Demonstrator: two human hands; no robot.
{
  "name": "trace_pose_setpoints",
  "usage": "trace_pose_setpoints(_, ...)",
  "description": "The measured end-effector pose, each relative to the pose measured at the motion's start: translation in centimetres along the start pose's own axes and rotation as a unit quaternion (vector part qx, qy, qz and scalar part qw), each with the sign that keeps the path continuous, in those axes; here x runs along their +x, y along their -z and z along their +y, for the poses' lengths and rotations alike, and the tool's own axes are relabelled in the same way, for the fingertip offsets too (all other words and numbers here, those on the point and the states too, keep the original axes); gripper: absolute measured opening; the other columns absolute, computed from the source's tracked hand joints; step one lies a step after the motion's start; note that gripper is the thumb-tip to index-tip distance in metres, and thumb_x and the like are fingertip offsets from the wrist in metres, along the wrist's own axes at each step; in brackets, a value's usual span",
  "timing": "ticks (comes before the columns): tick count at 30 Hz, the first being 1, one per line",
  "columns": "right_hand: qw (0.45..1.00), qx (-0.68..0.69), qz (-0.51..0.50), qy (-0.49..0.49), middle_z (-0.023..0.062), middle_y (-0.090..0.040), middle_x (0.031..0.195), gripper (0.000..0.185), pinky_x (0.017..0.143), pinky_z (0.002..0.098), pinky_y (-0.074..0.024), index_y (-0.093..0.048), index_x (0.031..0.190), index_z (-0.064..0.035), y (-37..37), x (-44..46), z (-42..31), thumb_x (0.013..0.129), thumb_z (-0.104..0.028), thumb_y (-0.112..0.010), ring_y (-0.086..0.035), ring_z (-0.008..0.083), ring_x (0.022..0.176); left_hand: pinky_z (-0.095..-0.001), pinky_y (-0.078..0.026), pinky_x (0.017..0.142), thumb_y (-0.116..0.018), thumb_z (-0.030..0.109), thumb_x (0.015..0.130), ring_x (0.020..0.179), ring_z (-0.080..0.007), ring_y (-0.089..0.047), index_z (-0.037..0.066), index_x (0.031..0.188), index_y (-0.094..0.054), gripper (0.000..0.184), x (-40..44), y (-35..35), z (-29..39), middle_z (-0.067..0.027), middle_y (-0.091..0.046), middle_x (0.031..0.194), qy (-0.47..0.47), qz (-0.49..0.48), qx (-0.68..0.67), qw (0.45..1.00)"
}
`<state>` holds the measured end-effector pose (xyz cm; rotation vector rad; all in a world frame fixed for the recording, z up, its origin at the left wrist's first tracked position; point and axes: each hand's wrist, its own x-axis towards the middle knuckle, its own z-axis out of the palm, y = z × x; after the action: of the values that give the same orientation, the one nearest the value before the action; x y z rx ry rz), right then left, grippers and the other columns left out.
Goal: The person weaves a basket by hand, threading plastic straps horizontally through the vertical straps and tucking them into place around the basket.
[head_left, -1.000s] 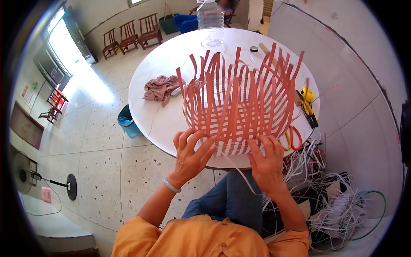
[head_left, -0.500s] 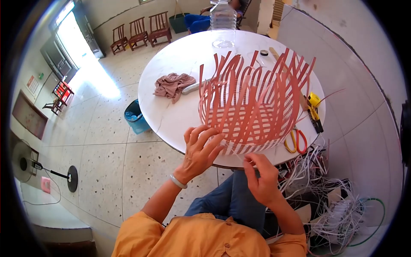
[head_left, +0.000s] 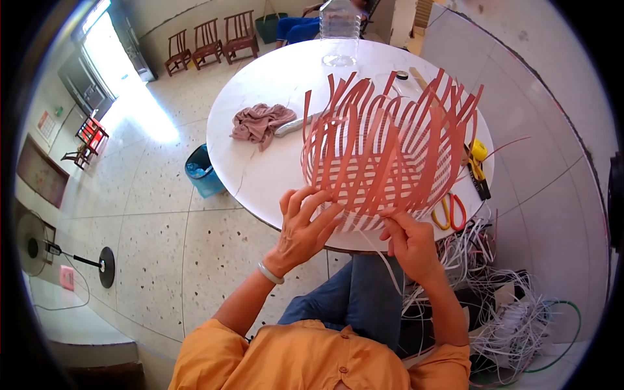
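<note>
A partly woven basket [head_left: 383, 169] of red upright strips and white bands stands on the round white table [head_left: 250, 188] at its near right side. My left hand [head_left: 304, 224] rests on the basket's near left rim of white bands, its fingers bent and apart. At the near right side, my right hand [head_left: 411, 244] has thumb and fingers pressed together against the white band; what lies between them is too small to make out. A loose white strip [head_left: 383, 257] hangs down between my hands over my lap.
On the table are a crumpled brown cloth [head_left: 260, 123], a clear plastic bottle [head_left: 339, 32], red-and-yellow-handled scissors [head_left: 457, 213], and a yellow tape measure [head_left: 479, 151]. White strips [head_left: 513, 325] lie heaped at the right. A blue-lined bin [head_left: 205, 175] stands left. A person's blue-clad legs [head_left: 299, 29] show behind.
My right hand left the basket's edge, drew back toward me, and is now against the near white bands again. The basket has shifted right in view. My left hand stays at its rim.
</note>
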<state>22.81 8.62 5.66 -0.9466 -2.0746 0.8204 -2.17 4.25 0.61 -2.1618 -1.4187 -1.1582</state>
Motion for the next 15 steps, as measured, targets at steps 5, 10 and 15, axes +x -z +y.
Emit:
trace_pose_setpoints(5, 0.982, 0.143, -0.061, -0.110, 0.0091, -0.069, 0.074, 0.019, 0.045, 0.0218, -0.0446, -0.067, 0.117, 0.0034, 1.0, 1.2, -1.4, 0.104, -0.007, -0.057, -0.059, 0.0082, 0.048, -0.0510, -0.029, 0.109, -0.091, 0.035, 0.073, 0.127, -0.0311, -0.046, 0.013, 0.124, -0.067, 0.061, 0.5, -0.4, 2.2, -0.0088, -0.056, 0.129, 0.034, 0.009, 0.014, 0.999)
trace_pose_setpoints(10, 0.950, 0.217, -0.096, -0.205, 0.0083, -0.069, 0.073, 0.019, 0.044, 0.0248, -0.0457, -0.068, 0.110, 0.0067, 2.3, 2.1, -2.4, 0.103, -0.010, -0.060, -0.058, 0.0090, 0.047, -0.0565, -0.025, 0.111, -0.090, 0.054, 0.067, 0.131, -0.0354, -0.041, 0.010, 0.124, -0.058, 0.079, 1.7, -2.8, 5.1, -0.0118, -0.048, 0.130, 0.137, 0.067, 0.038, 0.988)
trace_pose_setpoints(15, 0.974, 0.147, -0.071, -0.159, 0.0083, -0.069, 0.072, 0.020, 0.043, 0.0236, -0.0451, -0.070, 0.105, 0.0072, 2.2, 2.4, -2.5, 0.103, -0.010, -0.062, -0.057, 0.0088, 0.046, -0.0579, -0.023, 0.112, -0.090, 0.051, 0.068, 0.132, -0.0362, -0.040, 0.009, 0.121, -0.056, 0.076, 2.0, -4.1, 5.2, -0.0124, -0.048, 0.130, 0.162, 0.109, 0.054, 0.979)
